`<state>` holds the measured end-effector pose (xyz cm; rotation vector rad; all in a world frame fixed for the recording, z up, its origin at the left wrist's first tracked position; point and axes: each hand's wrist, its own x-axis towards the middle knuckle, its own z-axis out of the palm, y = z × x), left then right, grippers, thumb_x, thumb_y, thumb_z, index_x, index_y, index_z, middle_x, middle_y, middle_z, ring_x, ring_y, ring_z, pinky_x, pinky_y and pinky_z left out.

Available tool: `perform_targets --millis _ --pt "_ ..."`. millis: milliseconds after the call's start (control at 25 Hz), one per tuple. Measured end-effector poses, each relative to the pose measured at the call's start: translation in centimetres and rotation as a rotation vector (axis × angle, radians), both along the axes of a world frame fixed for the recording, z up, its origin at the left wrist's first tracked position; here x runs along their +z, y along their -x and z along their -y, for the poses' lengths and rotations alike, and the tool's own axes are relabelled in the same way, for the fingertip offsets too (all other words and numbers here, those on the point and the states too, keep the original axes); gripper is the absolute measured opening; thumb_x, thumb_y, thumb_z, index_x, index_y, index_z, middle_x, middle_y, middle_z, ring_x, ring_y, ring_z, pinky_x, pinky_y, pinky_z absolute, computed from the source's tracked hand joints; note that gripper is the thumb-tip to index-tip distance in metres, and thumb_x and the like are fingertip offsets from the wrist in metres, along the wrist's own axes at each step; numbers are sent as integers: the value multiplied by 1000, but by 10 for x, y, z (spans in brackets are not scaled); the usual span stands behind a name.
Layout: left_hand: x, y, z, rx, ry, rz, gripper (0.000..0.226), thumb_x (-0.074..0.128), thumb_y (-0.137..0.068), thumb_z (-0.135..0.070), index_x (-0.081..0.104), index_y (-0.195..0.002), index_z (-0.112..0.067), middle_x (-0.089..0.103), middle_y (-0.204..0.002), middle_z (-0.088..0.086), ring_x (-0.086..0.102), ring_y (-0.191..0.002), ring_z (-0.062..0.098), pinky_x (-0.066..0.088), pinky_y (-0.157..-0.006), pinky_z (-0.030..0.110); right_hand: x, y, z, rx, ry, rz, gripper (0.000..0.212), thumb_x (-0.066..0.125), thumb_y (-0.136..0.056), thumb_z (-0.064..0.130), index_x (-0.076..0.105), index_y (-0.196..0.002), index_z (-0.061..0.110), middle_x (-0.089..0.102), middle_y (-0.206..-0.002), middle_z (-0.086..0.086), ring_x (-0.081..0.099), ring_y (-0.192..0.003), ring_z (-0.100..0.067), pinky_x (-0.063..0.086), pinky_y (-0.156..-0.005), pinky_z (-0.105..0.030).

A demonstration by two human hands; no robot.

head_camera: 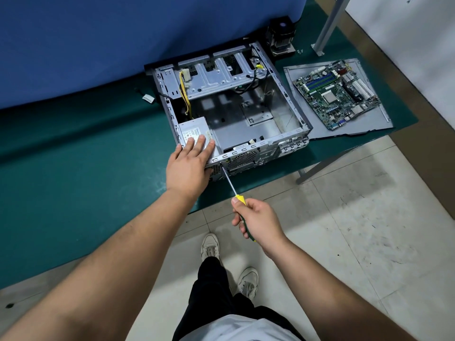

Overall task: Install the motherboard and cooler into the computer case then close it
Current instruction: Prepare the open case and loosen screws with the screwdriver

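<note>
The right hand (258,219) is curled round the yellow-and-green handle of a slim steel-shafted screwdriver (229,179), whose tip meets the near rear edge of the open grey sheet-metal computer case (293,104), just beside the left hand. The left hand (190,163) lies flat, fingers straight, pressing on the silver boxed power supply (194,130) at the case's near left corner, steadying it.

The likeliest trouble, as I judge it, is the tip slipping off the screw: the shaft comes in at a slant, and a skid would send it into the left hand's thumb side or chew the screw head. The case also sits near the edge of the green-covered table (98,143), so hard pushing could shift it.

The green rectangular motherboard (337,94) lies outside the case, on the flat grey side panel (369,126) to the right, well apart from both hands. The black finned cooler (282,35) stands beyond the case's far right corner, farther still.
</note>
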<state>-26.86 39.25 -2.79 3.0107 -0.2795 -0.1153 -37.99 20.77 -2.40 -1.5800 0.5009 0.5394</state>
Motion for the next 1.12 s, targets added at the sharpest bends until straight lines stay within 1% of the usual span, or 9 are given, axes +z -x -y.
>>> perform_targets --millis 120,240,360,480,600,760,960,1040,1120 --pt "4 1 -4 -9 54 -40 68 49 -100 -51 24 -161 -36 20 -170 -5 18 -156 24 17 -124 44 1 6 12 107 83 50 25 63 -95 51 66 -76 34 65 -63 1 53 -49 -13 44 -46 -27" --pt "11 -6 -15 -50 66 -60 63 35 -98 -57 32 -158 -40 29 -166 -9 28 -150 22 28 -114 44 16 -19 26 116 105 83 23 61 -93 53 64 -76 37 62 -64 2 54 -51 -15 45 -47 -28" --pt "23 -31 -21 -117 103 -14 55 30 -96 -61 57 -138 -38 56 -135 -6 48 -124 22 35 -98 42 39 -84 43 67 235 159 23 59 -101 42 55 -81 29 56 -65 1 54 -51 -14 46 -47 -29" --pt "31 -81 -11 -169 90 30 42 37 -102 -50 63 -130 -36 62 -117 -12 55 -116 18 35 -99 40 66 -147 71 64 405 184 25 68 -95 41 55 -85 22 54 -61 0 53 -50 -16 44 -47 -26" --pt "37 -144 25 -215 144 33 38 43 -103 -42 59 -137 -34 61 -128 -10 53 -123 19 39 -101 40 90 -202 109 32 544 206 47 72 -91 47 47 -67 15 51 -56 -6 51 -52 -23 38 -55 -30" --pt "34 -233 82 -250 180 25 47 47 -99 -44 48 -145 -34 47 -152 -2 41 -140 24 38 -111 44 95 -270 156 -44 474 162 41 66 -96 44 58 -70 13 61 -58 -5 62 -52 -23 48 -53 -30" --pt "14 -333 139 -215 168 13 55 37 -99 -63 42 -150 -44 20 -170 -10 9 -158 17 7 -127 46 55 -364 218 -66 444 89 18 66 -98 27 70 -87 13 73 -79 -5 68 -59 -17 51 -55 -32" --pt "3 -356 150 -180 152 19 57 27 -96 -71 42 -148 -51 12 -170 -16 1 -158 14 -4 -126 51 33 -407 239 -73 491 73 13 68 -97 28 71 -93 16 77 -83 -4 75 -73 -25 57 -65 -38" --pt "-9 -363 152 -157 183 27 56 22 -95 -73 45 -143 -55 10 -169 -21 -1 -158 11 -7 -124 54 13 -452 255 -97 539 80 14 70 -95 30 73 -95 16 78 -84 -6 77 -85 -28 60 -79 -44"
